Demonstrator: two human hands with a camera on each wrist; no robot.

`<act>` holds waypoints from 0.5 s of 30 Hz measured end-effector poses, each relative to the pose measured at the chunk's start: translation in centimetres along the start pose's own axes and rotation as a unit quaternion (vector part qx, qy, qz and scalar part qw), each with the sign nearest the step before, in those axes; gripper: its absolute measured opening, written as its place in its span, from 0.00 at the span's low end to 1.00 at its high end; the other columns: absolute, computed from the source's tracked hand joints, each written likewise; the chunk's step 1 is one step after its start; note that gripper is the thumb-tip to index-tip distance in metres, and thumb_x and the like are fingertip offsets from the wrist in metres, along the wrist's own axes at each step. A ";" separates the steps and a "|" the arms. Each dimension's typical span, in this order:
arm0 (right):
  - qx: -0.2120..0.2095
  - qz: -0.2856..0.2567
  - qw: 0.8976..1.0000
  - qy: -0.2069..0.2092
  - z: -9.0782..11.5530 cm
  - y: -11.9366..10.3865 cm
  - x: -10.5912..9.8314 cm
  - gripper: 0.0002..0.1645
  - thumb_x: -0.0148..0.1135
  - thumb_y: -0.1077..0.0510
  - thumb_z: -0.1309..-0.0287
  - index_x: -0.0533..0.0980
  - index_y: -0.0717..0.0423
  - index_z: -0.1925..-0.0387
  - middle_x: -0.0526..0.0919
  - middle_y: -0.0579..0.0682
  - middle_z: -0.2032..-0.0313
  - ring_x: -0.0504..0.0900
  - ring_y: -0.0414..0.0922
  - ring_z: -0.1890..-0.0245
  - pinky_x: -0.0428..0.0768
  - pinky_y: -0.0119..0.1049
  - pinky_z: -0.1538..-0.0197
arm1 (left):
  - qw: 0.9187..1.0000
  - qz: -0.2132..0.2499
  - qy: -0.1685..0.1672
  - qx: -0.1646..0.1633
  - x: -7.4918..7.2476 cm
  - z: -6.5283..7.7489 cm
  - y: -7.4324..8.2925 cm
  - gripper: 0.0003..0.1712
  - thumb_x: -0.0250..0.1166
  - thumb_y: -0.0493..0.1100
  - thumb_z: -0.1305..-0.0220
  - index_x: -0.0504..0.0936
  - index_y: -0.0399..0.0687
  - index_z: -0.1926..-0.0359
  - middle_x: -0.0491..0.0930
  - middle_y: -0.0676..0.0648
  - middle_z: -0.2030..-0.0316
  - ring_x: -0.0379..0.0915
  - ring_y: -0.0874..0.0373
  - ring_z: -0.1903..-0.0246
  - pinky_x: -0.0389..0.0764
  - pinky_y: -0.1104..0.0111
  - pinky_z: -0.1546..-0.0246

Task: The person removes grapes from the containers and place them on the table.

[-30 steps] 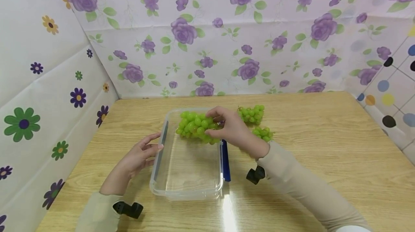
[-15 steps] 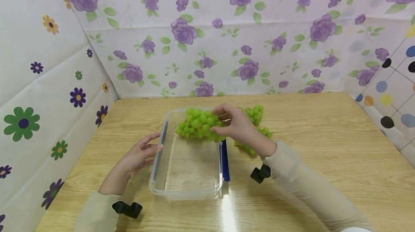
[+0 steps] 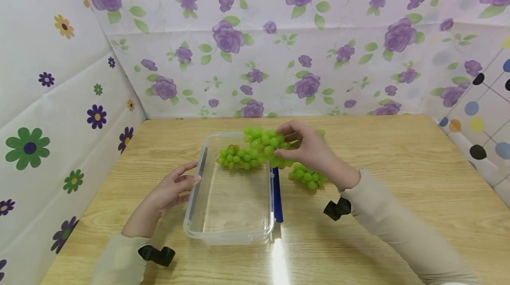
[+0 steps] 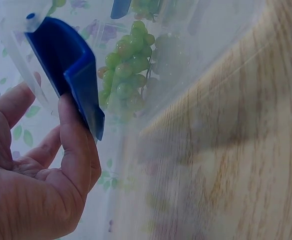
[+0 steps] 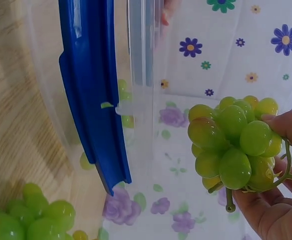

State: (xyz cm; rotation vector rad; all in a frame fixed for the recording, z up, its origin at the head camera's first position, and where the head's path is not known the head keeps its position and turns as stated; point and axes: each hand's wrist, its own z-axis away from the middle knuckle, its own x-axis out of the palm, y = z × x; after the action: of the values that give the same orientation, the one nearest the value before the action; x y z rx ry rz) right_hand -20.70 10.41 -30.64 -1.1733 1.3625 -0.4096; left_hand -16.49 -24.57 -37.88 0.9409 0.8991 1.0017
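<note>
My right hand (image 3: pixel 308 148) pinches a bunch of green grapes (image 3: pixel 264 141) over the far right rim of a clear plastic container (image 3: pixel 227 238). In the right wrist view, the held grapes (image 5: pixel 230 145) hang apart from the container wall, a green stem showing beside the fingers (image 5: pixel 280 200). A second grape bunch (image 3: pixel 237 159) lies inside the container near its far end. My left hand (image 3: pixel 169 192) touches the container's left side with loosely extended fingers. The left wrist view shows those fingers (image 4: pixel 73 150) against a blue latch flap (image 4: pixel 68 65).
Right of the container, a grape bunch (image 3: pixel 307 176) lies on the wooden table (image 3: pixel 378 165). Another bunch (image 3: pixel 321 132) is mostly hidden behind my right hand. A blue latch flap (image 3: pixel 276 196) hangs out from the container's right side. Flowered sheets (image 3: pixel 179 72) stand behind and beside the table.
My right hand has lifted its grape bunch and moved it rightward and up, uncovering the bunch left inside the container. The left hand and container have stayed in place.
</note>
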 end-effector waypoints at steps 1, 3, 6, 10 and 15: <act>0.000 0.004 1.000 0.001 0.1 0.0 -0.2 0.24 0.70 0.66 0.51 0.73 0.61 0.50 0.79 0.56 0.50 0.79 0.53 0.52 0.79 0.43 0.51 | 1.000 -0.001 0.001 0.000 0.0 0.0 0.0 0.40 0.56 0.50 0.31 0.48 0.50 0.26 0.67 0.37 0.43 0.71 0.53 0.49 0.72 0.61 0.50; 0.001 0.012 1.000 0.002 0.2 0.1 -0.6 0.24 0.70 0.66 0.51 0.74 0.61 0.50 0.79 0.56 0.51 0.79 0.54 0.52 0.79 0.43 0.51 | 1.000 -0.001 0.002 0.001 0.0 0.1 0.0 0.39 0.56 0.50 0.31 0.48 0.50 0.26 0.67 0.37 0.43 0.71 0.53 0.50 0.72 0.61 0.51; 0.001 0.028 1.000 0.001 0.5 0.3 -1.3 0.24 0.70 0.65 0.51 0.74 0.61 0.51 0.79 0.56 0.51 0.80 0.54 0.52 0.80 0.43 0.52 | 1.000 -0.001 0.003 0.003 0.0 0.1 0.0 0.39 0.56 0.50 0.31 0.48 0.49 0.26 0.67 0.37 0.43 0.72 0.53 0.50 0.73 0.61 0.51; 0.001 0.039 0.999 -0.006 0.9 0.7 -2.1 0.25 0.71 0.65 0.51 0.74 0.61 0.50 0.79 0.56 0.50 0.80 0.54 0.52 0.80 0.43 0.52 | 1.000 0.002 0.001 0.003 0.1 0.0 0.0 0.40 0.57 0.49 0.31 0.48 0.48 0.26 0.68 0.38 0.44 0.72 0.54 0.51 0.73 0.60 0.50; -0.009 0.055 0.998 -0.011 1.5 1.0 -3.2 0.24 0.71 0.64 0.51 0.74 0.61 0.50 0.80 0.56 0.51 0.80 0.53 0.53 0.80 0.43 0.52 | 1.000 -0.002 0.003 -0.002 0.2 0.0 0.1 0.39 0.56 0.49 0.31 0.48 0.48 0.26 0.68 0.38 0.44 0.71 0.54 0.51 0.71 0.60 0.49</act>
State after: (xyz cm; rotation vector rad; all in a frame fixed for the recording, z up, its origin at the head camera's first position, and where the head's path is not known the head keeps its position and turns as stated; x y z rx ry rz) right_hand -20.51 14.07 -30.10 -1.1082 1.4066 -0.3053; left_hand -16.47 -24.39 -37.78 0.9333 0.9039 1.0040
